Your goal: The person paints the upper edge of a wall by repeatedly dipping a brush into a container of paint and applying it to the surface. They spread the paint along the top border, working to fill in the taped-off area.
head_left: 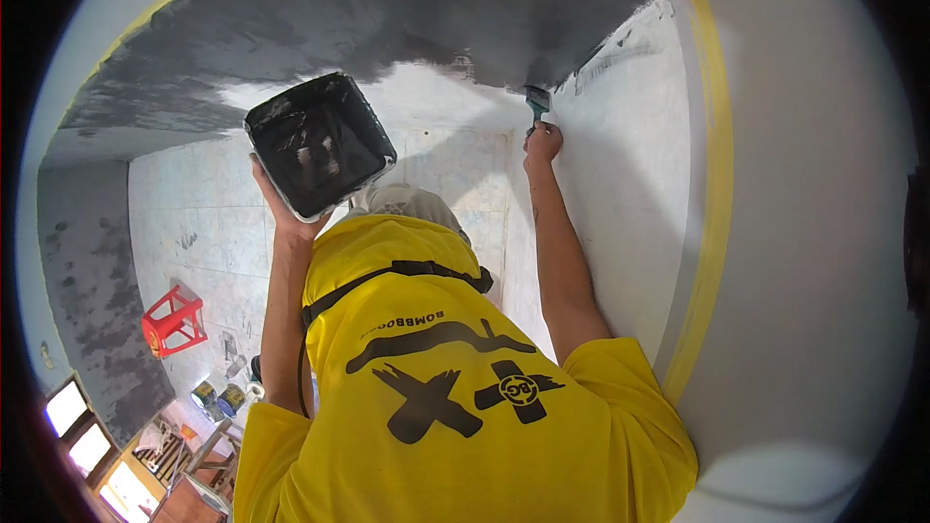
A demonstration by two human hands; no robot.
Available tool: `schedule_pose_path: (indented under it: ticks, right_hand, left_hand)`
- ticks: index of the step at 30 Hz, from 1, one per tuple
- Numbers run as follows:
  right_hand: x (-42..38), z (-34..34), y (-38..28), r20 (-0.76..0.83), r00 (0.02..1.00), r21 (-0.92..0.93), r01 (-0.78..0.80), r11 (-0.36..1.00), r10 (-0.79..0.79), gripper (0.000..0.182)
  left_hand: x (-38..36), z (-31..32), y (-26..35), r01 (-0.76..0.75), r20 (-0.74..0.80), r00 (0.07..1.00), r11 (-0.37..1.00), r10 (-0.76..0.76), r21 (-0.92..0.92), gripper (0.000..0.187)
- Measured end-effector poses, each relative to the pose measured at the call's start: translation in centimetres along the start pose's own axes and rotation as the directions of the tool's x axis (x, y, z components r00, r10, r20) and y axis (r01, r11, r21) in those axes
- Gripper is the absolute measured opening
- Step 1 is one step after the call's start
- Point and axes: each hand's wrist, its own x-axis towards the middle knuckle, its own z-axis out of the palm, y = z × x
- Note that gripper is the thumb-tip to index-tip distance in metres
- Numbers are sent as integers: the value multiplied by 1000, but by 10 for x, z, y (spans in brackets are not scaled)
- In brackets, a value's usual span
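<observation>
My left hand [281, 201] grips a square black paint bucket [295, 150] by its lower left side, with the mouth facing me. Dark wet paint coats its inside. On the right, my right hand [543, 141] is closed around the green handle of a paintbrush [538, 100]. The brush's dark bristles touch the lower edge of the dark grey painted area [387, 10], close to the corner with the pale side wall [620, 116]. Below that edge, a white unpainted patch [417, 87] shows between bucket and brush.
Yellow masking tape [715, 136] edges the right side wall. A red plastic stool [174, 322] rests on the pale tiled floor [203, 194]. Near it stand several paint cans [231, 399]. Wooden furniture [208, 465] and bright windows [90, 447] are at the lower left.
</observation>
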Motion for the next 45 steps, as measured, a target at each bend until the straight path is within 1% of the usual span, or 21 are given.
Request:
schedule_pose_path:
  ticks: [1, 3, 6, 9, 11, 12, 14, 15, 16, 18, 19, 21, 24, 27, 30, 33, 34, 37, 40, 43, 45]
  right_hand:
    - [-2, 0, 5, -38, 988, -36, 149, 988, -151, 12]
    - [-11, -1, 17, -95, 891, -123, 432, 894, -443, 9]
    - [-56, -14, 3, -61, 914, 237, 404, 883, -402, 8]
    - [-54, -21, -2, 19, 917, 230, 385, 894, -399, 7]
    - [-21, -19, 23, 7, 859, 19, 512, 859, -512, 9]
    - [-4, -16, 38, 12, 824, -84, 565, 820, -567, 10]
    - [14, -13, 57, 43, 907, -115, 422, 899, -420, 11]
    - [20, -13, 65, 57, 938, -133, 346, 929, -341, 12]
    - [16, -12, 60, 33, 982, -119, 186, 975, -184, 13]
    - [3, -7, 41, -3, 990, -84, -144, 986, 144, 14]
    - [2, -6, 37, -16, 984, -63, -180, 982, 179, 14]
    - [-2, -2, 27, -38, 968, -20, -249, 968, 248, 13]
    - [33, 6, 57, -53, 997, -77, 50, 996, -54, 21]
    - [-1, 6, 25, -35, 966, -25, 255, 967, -256, 22]
    - [-45, -3, -9, -40, 821, 155, 568, 808, -570, 16]
    - [-98, -31, -79, 25, 851, 288, 496, 819, -524, 16]
    - [-109, -37, -94, 15, 863, 342, 470, 814, -505, 15]
    - [-128, -40, -112, 34, 845, 358, 489, 795, -534, 13]
    - [-128, -33, -96, 68, 880, 346, 422, 838, -471, 13]
    - [-121, -31, -60, 153, 908, 347, 320, 882, -390, 13]
    - [-109, -25, -24, 185, 926, 261, 278, 925, -330, 13]
  left_hand:
    - [-2, 3, 1, -13, 2, 1000, 1000, 13, -17, 55]
    - [-4, 7, 2, -51, 20, 998, 999, 51, -13, 58]
    - [-4, 5, 0, -84, 70, 994, 996, 85, -10, 59]
    - [-2, -3, 1, 36, 49, 998, 990, -30, -134, 56]
    - [-3, -5, -2, 45, 60, 997, 992, -38, -117, 53]
    - [-4, -6, -5, -8, 91, 996, 999, 12, -40, 52]
    - [-4, -10, -6, -21, 94, 995, 1000, 19, 20, 59]
    - [-4, -16, -2, 22, 62, 998, 1000, -22, 2, 68]
    - [-3, -19, 0, 63, 32, 998, 998, -62, -18, 80]
    - [-4, -13, -2, 59, 73, 996, 994, -52, -89, 62]
    - [-5, -11, -2, 58, 95, 994, 990, -47, -125, 55]
    - [-7, -10, -1, 76, 82, 995, 987, -64, -141, 54]
    - [-10, -14, -1, 8, 135, 991, 995, 5, -95, 55]
    - [-14, -13, 0, 13, 101, 995, 993, 0, -121, 54]
    - [-11, -18, 1, 4, 106, 994, 992, 10, -127, 54]
    - [-16, -22, -5, -5, 81, 997, 996, 13, -95, 56]
    - [-16, -22, -5, -10, 65, 998, 996, 15, -84, 57]
    - [-14, -20, -1, -49, 17, 999, 998, 50, -45, 60]
    - [-14, -17, 4, -30, 54, 998, 993, 36, -111, 59]
    - [-17, -10, 11, -20, 3, 1000, 986, 20, -164, 54]
    - [-16, -11, 9, -72, 19, 997, 996, 73, -43, 58]
